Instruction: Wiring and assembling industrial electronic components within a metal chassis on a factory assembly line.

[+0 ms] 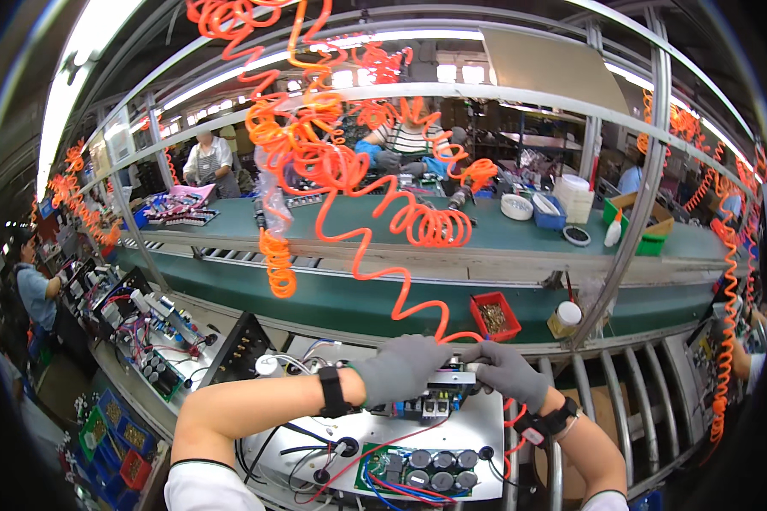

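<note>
My left hand, in a grey glove, reaches over a small circuit module with a silver metal bar. Its fingers curl down on the far side, so what they grip is hidden. My right hand, gloved alike, bends its fingers at the bar's right end; what lies in them cannot be made out. Beneath both hands lies a silver metal chassis plate. Near its front edge is a green circuit board with several round black capacitors and red and blue wires. An orange coiled air hose comes down behind the hands.
Metal rollers run to the right. A red bin of small brass-coloured parts and a white jar stand beyond. Another wired chassis is at left. A frame post rises at right. People work across the bench and at left.
</note>
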The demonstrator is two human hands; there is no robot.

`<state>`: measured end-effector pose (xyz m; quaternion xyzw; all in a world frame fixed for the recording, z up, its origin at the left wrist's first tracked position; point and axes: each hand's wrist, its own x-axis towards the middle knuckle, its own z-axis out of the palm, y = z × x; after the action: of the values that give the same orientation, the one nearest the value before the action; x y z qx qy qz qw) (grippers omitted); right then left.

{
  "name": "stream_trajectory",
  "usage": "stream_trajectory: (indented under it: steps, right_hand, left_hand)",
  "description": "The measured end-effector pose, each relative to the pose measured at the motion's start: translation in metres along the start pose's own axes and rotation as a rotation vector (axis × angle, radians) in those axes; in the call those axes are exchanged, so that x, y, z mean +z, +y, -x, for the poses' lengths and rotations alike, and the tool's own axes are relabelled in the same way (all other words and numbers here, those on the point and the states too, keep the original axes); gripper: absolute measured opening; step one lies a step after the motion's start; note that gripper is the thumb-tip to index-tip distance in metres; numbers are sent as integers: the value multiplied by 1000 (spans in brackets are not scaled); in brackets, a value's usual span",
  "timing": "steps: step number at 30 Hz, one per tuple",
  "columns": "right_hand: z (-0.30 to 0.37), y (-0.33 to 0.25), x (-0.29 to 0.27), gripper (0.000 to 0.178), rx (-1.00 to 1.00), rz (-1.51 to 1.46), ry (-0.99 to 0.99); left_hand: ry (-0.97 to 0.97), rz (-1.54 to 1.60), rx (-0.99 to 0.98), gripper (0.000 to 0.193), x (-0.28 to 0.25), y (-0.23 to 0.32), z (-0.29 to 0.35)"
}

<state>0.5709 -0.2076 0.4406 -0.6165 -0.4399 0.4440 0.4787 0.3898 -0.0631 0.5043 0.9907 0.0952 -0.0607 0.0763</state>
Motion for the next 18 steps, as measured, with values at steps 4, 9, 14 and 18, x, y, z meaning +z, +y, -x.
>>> stream_trajectory:
  steps: [4,9,14,18]
  right_hand:
    - [6,-23,11,22,-523,685,377]
    - [-8,-44,43,41,-721,709,188]
    - [-30,-47,54,35,-404,111,61]
    - [-39,-46,39,29,-428,-5,92]
  left_hand:
    - [334,-217,66,43,3,-12,18]
    - [601,-332,53,43,-23,-31,48]
    - [839,-112,40,30,-31,-44,71]
    - [572,221,-55,22,5,-39,51]
